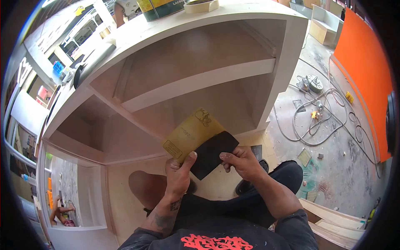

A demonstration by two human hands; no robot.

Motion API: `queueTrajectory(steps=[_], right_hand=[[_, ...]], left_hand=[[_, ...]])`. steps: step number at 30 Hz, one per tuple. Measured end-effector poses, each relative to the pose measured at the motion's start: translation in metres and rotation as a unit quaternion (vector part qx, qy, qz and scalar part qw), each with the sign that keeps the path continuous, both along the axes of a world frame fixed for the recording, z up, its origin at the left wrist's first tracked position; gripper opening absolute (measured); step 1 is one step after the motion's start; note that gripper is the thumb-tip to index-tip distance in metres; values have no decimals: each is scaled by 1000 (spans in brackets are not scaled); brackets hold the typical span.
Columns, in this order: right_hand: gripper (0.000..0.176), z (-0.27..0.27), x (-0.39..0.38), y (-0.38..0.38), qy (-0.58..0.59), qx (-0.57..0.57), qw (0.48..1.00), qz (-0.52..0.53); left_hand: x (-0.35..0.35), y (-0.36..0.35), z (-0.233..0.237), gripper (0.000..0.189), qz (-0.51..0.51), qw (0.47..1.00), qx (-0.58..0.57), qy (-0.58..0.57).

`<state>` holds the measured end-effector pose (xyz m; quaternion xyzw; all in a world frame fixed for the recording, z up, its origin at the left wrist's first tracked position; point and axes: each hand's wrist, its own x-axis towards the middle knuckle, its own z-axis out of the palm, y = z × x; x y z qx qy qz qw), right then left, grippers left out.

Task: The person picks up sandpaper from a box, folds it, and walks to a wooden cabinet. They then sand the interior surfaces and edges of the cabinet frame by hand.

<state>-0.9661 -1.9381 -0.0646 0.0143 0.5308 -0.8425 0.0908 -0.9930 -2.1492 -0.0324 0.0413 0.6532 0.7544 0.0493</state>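
A sheet of sandpaper (189, 131) is between my two hands, in front of the cabinet. Its yellow backing carries printed marks and a 240 number, and a dark grit side (214, 154) is folded over toward me. My left hand (178, 178) pinches the lower left part, thumb on top. With thumb and fingers closed, my right hand (243, 161) grips the right edge of the dark part. Beyond the sheet stands a pale, open-fronted cabinet (200, 85) with shelves and dividers.
On the cabinet top sit a lacquer can (160, 9) and a tape roll (201, 6). To the right, hoses and cords (321, 121) coil on the stained floor beside an orange panel (362, 79). Another person's limbs (62, 212) show at the lower left.
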Motion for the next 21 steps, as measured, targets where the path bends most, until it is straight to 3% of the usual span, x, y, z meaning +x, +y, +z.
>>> queueTrajectory(steps=[6, 9, 12, 21], right_hand=[[24, -4, -1, 3, 28, 54, 998, -10], [38, 8, 1, -4, 11, 69, 997, -35], [44, -5, 5, -5, 3, 216, 976, 29], [46, -2, 6, -12, 27, 155, 988, -2]], left_hand=[[0, 3, -2, 14, -1, 1000, 11, 19], [-1, 7, -1, 14, 19, 1000, 14, 10], [0, 8, 5, 14, 15, 1000, -19, 18], [-1, 16, 1, 15, 27, 999, 8, 30]])
